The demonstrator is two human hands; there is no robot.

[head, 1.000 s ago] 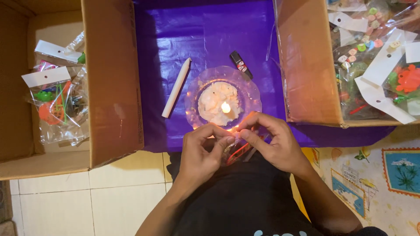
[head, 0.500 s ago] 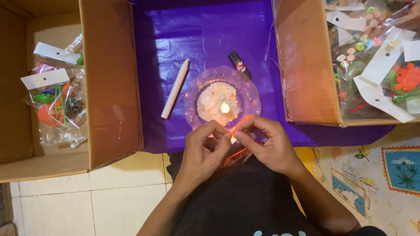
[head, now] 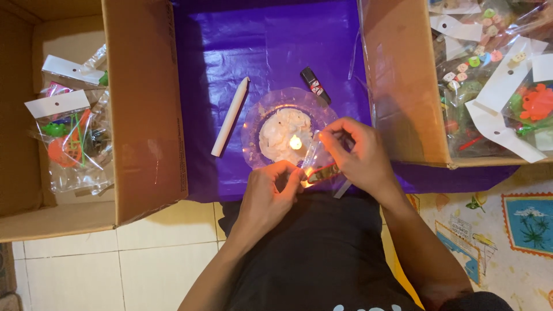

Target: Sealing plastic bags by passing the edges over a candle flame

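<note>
1. Nearest the body, the left hand (head: 269,193) and right hand (head: 360,155) meet over the near edge of the purple sheet (head: 271,52). Both are closed in a fingertip pinch on one small clear plastic packet (head: 318,167), each taking an end, so it hangs stretched between them beside the flame.
2. The packet sits just over the near rim of the clear dish (head: 256,118), with something small and reddish inside. It looks very light, thin, soft and slick; it would crumple easily and soften quickly in heat, so I would judge the edges well away from the flame the safest place to hold it.
3. Just beyond, the dish is round, glassy and shallow, caked with lumpy white wax (head: 279,135). A small candle flame (head: 295,142) burns near its middle.
4. Left of the dish lies a smooth white unlit candle (head: 230,117), slim and stiff, slanting toward the sheet's far side.
5. Beyond the dish's far rim rests a small dark lighter-shaped object (head: 315,85), apart from the dish.
6. The sheet is glossy and wrinkled.
7. At its left edge stands a cardboard box (head: 144,115) holding clear bags of coloured toys (head: 69,138); at its right edge a second cardboard box (head: 403,86) holds more bagged trinkets (head: 489,63).
</note>
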